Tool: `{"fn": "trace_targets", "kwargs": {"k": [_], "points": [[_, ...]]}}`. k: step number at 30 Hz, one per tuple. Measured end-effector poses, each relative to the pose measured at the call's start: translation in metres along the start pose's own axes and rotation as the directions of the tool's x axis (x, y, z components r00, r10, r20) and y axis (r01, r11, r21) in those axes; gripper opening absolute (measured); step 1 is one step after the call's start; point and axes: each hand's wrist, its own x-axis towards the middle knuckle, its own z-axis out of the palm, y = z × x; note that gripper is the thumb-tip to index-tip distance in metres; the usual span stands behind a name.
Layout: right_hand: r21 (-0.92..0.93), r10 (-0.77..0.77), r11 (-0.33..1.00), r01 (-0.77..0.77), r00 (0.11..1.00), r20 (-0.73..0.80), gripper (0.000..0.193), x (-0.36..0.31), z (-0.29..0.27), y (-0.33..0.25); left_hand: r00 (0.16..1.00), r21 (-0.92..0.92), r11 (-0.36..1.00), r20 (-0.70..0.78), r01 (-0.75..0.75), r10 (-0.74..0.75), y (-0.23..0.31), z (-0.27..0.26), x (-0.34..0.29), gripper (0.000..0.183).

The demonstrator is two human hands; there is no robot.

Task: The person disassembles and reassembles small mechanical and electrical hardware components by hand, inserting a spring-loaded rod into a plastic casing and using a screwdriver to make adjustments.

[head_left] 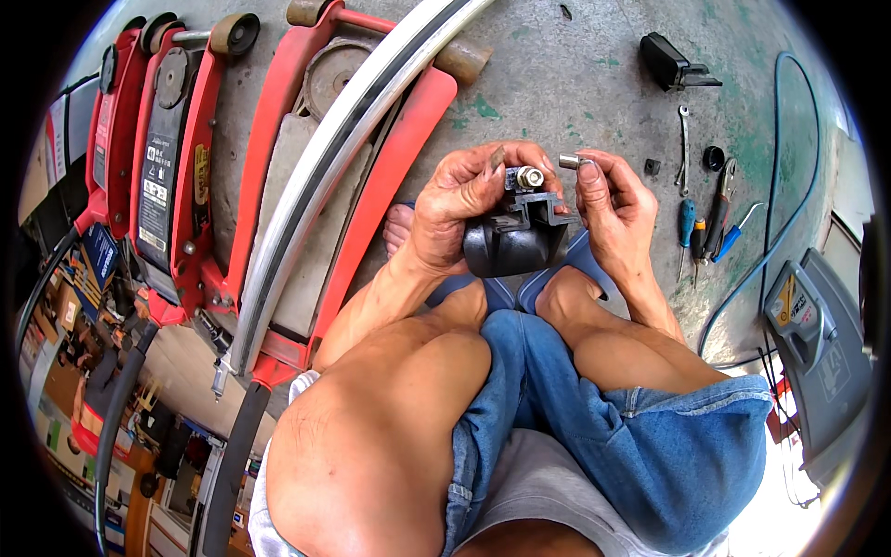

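My left hand [457,200] is closed around a black plastic housing [515,249], held above the floor between my knees. A shiny metal fitting with a round, hollow end [529,178] sits at the top of that housing. Just to the right, my right hand [617,200] pinches a small silver metal sleeve [569,161] between thumb and fingertips. The sleeve is close to the fitting but apart from it. My left fingers partly cover the housing's left side.
Red floor jacks [172,158] stand at the left, with a curved silver-and-black strip [357,111] across one. On the right floor lie a combination wrench [685,148], locking pliers [721,209], a blue screwdriver [687,223], another black housing [670,63] and a blue hose [778,139].
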Motion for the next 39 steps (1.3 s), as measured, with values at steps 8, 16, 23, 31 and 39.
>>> {"fn": "trace_targets", "kwargs": {"k": [8, 16, 23, 31, 39], "points": [[-0.009, 0.004, 1.0, -0.004, 1.0, -0.006, 0.025, 0.001, 0.001, 0.002, 0.999, 0.012, 1.0, -0.032, 0.01, -0.009, 0.001, 0.001, -0.001, 0.044], [-0.014, 0.006, 1.0, -0.006, 1.0, -0.001, 0.026, 0.001, 0.003, 0.001, 0.998, 0.051, 0.999, -0.062, 0.018, -0.015, 0.001, 0.002, -0.002, 0.047], [-0.333, -0.02, 0.943, 0.018, 1.0, -0.002, 0.029, 0.019, 0.011, 0.032, 0.968, 0.421, 0.907, -0.218, -0.019, 0.121, 0.009, 0.018, 0.001, 0.041], [-0.454, -0.112, 0.883, 0.121, 0.993, 0.048, 0.037, 0.027, 0.017, 0.05, 0.91, 0.552, 0.832, -0.316, -0.056, 0.27, 0.006, 0.012, 0.003, 0.033], [0.246, -0.055, 0.968, -0.057, 0.902, 0.427, 0.07, 0.031, -0.003, 0.0, 0.877, 0.726, 0.678, -0.246, -0.116, 0.414, 0.015, 0.022, 0.014, 0.035]]}}
